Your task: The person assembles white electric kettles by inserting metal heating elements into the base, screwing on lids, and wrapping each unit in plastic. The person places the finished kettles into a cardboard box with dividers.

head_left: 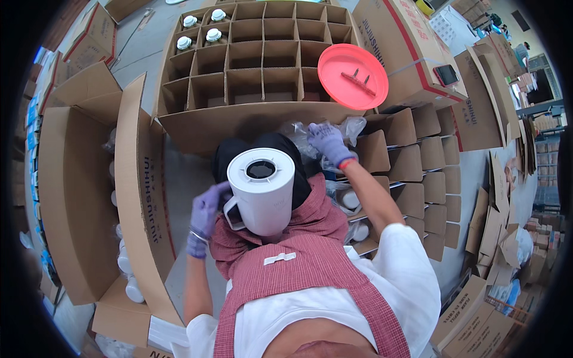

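Note:
A white jug stands on my lap with its handle toward my left. Its upper end has a round dark opening. My left hand, in a purple glove, is beside the handle, fingers reaching toward the jug's side and not wrapped round the handle. I cannot tell whether the fingertips touch it. My right hand, gloved alike, is at a crumpled clear plastic bag by the divided box on my right, fingers closed on the plastic.
In front, a divided carton holds several white-capped bottles. A red round lid with a small red tool lies at its right corner. Cardboard dividers fill the box on my right; an open carton stands left. A phone rests on another carton.

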Available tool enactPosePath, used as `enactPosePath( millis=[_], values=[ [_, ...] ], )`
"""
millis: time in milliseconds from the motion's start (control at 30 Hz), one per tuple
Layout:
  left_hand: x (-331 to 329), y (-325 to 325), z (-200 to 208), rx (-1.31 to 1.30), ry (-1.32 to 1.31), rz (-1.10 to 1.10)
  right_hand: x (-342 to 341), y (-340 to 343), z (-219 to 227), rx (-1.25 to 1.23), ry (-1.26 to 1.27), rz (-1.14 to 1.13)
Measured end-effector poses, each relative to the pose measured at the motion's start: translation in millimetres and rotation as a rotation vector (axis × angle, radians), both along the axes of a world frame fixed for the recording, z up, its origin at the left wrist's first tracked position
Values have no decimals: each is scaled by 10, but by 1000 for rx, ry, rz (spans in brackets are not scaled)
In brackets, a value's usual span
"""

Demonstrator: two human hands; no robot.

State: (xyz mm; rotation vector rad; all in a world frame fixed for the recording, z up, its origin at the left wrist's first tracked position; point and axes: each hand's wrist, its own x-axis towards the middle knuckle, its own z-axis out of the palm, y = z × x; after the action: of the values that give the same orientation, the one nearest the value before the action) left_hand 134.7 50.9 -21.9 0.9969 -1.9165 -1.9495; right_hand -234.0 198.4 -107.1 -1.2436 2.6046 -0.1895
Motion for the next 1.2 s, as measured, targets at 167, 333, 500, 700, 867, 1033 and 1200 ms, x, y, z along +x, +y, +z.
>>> enactPosePath(
  millis=[167,333,500,700,867,1033,1200],
  values=[
    [-474,-846,78,-292,107,189,-515,-1048,836,-634,-390,-4],
    [-1199,-1343,-124,-754,141,-147,-1358,-2206,1369,-783,-357,-85],
    [-1571,-1474,-300,-1167,135,-364,-1681,-2745,1200,-743,-265,-207],
    [-2174,-1363,-395,-1364,176,-346,-1408,-2893,948,-742,-641,-86],
    [-2314,-1352,-707,-288,153,12,-822,-2139,1186,-895,-437,201],
    [-2158,-1121,-304,284,424,201,249,-1154,1113,-699,-39,339],
    [-1673,-1111,-603,481,605,388,279,-895,600,-459,-27,170]
  ],
)
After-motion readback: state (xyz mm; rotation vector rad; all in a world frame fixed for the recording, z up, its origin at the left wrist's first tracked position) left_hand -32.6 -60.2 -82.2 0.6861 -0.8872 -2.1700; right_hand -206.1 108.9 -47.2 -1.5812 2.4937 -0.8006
